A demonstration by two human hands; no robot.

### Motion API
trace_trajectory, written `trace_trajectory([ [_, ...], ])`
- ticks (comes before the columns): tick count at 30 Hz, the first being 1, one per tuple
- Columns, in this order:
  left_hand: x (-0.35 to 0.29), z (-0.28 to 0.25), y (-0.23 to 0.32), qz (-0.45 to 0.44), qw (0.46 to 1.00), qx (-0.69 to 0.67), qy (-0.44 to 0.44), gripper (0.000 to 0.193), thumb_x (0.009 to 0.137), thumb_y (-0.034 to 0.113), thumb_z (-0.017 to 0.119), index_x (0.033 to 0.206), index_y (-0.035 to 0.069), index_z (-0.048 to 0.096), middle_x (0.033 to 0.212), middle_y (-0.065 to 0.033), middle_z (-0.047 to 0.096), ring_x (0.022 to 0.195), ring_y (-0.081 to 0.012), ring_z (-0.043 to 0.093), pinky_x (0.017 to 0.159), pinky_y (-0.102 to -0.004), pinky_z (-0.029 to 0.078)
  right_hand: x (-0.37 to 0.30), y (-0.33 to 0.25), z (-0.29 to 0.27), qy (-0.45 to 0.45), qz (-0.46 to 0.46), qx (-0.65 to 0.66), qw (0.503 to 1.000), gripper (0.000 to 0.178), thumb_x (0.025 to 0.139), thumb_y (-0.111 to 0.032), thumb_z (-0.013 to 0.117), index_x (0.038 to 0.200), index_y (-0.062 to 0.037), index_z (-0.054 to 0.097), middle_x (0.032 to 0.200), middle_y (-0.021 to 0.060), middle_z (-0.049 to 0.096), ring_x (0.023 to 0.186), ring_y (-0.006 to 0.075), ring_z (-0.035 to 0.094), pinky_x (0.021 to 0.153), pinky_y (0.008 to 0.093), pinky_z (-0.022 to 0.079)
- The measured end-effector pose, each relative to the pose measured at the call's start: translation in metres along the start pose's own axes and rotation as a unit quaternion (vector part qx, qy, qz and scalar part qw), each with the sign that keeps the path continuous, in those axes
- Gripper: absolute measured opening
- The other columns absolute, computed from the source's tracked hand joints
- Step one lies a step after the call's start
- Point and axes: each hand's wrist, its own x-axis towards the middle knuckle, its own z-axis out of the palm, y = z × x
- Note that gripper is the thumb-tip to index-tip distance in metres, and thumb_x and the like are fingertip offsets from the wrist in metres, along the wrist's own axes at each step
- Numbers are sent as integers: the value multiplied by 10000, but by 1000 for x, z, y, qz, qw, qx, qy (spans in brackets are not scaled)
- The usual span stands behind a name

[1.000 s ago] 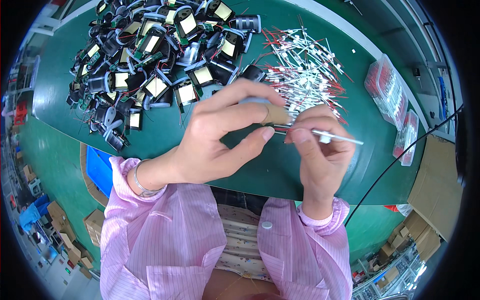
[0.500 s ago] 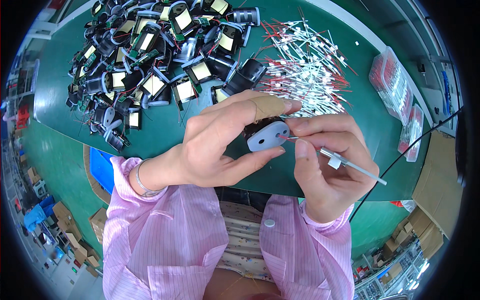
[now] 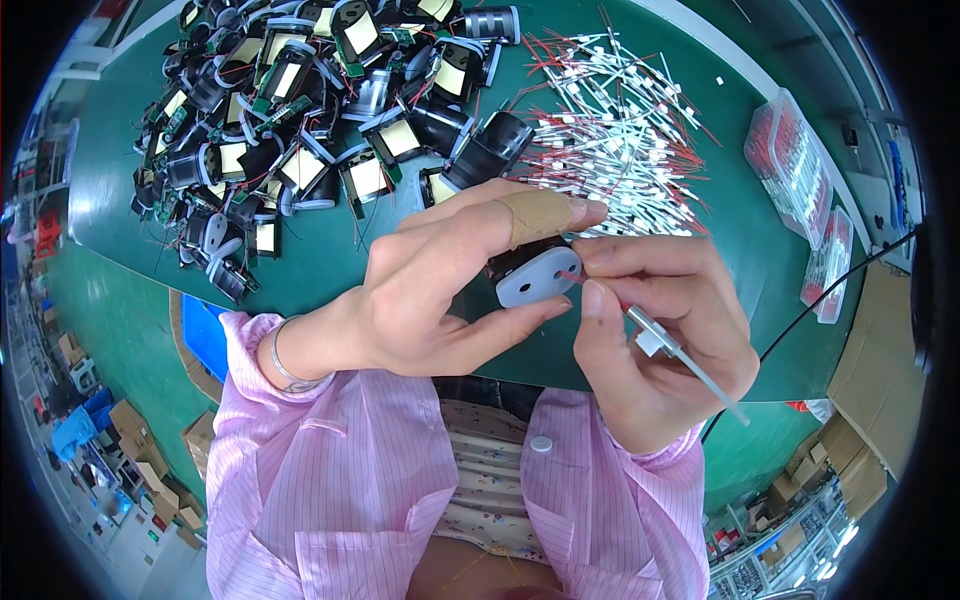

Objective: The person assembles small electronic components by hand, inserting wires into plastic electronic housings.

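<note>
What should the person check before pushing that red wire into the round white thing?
1. Left hand grips the round white part between thumb and taped finger: ok.
2. Right hand pinches the red wire near its tip: ok.
3. Wire tip meets the white face: ok, they touch.
4. Tip lined up with a hole: cannot tell, fingers hide it.
5. Grey sleeve of the wire lies across the right fingers, not snagged: ok.
6. More sleeved wires lie piled on the green table: ok.
</note>
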Motion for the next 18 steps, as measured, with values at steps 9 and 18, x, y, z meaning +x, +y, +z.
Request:
trace_trajectory([
  [9,2,0,0,-8,1000,5,-4,546,760,-12,688,1238,-114,444,1105,-318,609,977,-369,649,810,-410,520,3,0,-6,-43,5,7,999,103,703,117,657,772,57,609,873,162,637,810,240,658,726,306,529],
  [18,7,-5,5,-21,999,19,-32,572,755,14,717,1236,-127,442,1095,-309,622,999,-374,649,828,-422,512,5,3,-9,-59,-15,17,998,124,692,139,654,789,72,616,869,172,631,819,250,657,722,312,536],
])
